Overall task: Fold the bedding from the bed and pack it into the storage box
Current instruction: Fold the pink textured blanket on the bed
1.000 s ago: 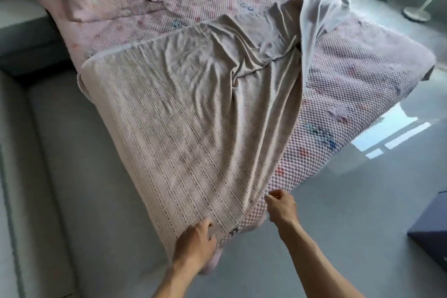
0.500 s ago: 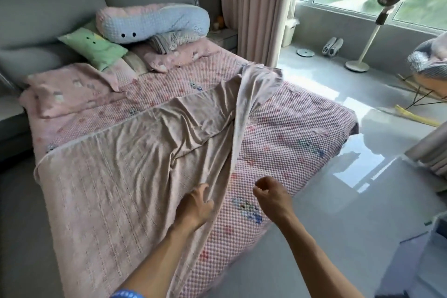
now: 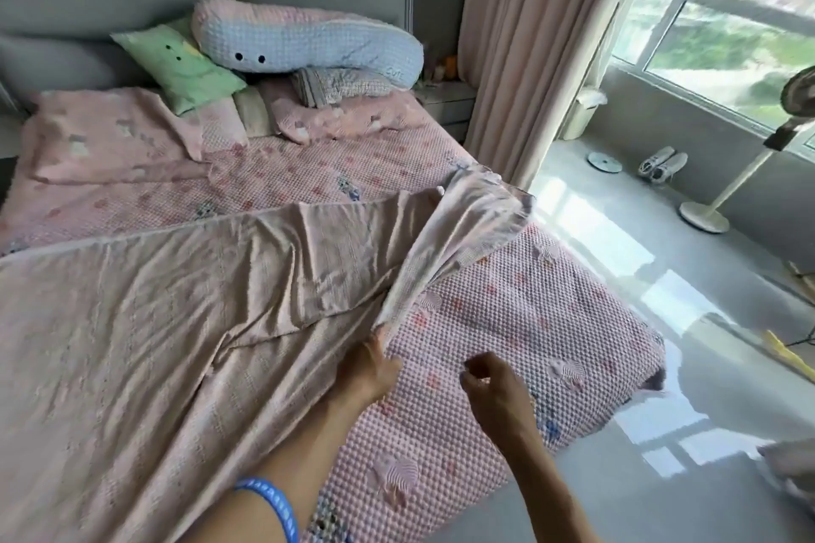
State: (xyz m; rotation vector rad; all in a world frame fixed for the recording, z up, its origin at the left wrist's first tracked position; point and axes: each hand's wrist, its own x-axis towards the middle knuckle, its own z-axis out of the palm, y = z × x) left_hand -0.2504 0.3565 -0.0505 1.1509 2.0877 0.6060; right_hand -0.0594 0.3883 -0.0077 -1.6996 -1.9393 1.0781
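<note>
Blanket: a thin pinkish-beige blanket (image 3: 176, 344) lies spread over the near left part of the bed (image 3: 551, 344), rumpled, with its right edge turned up into a loose ridge that runs toward the far right corner.
Left hand: the left hand (image 3: 368, 370) holds that turned-up edge, its grip closed on the cloth where the ridge begins; a blue wristband (image 3: 273, 507) sits on the forearm.
Right hand: the right hand (image 3: 496, 392) hovers just beside it over the bobbled pink bedspread (image 3: 507, 366), fingers curled, thumb and forefinger near each other; it seems to hold nothing, though motion blur makes this uncertain.
Storage box: not clearly in view; the blanket is wholly on the bed, so packing has not begun.
Step in hand: likely gathering the edge to bring it across for a first fold.
Risk, one-handed pull: with only one hand on the edge, the far corner may lag and the fold come out skewed.
Risk, creases: the wrinkles in the middle could be folded in and make a lumpy bundle that packs badly.
Risk, snagging: dragging the cloth over the textured bedspread may pull that layer askew too.
Risk, slipping: the near part hangs toward the bed's edge; a tug could slide it to the floor (image 3: 661, 256).
Other bedding: pillows (image 3: 176, 66) and a long blue bolster (image 3: 308, 42) sit at the headboard, untouched.
</note>
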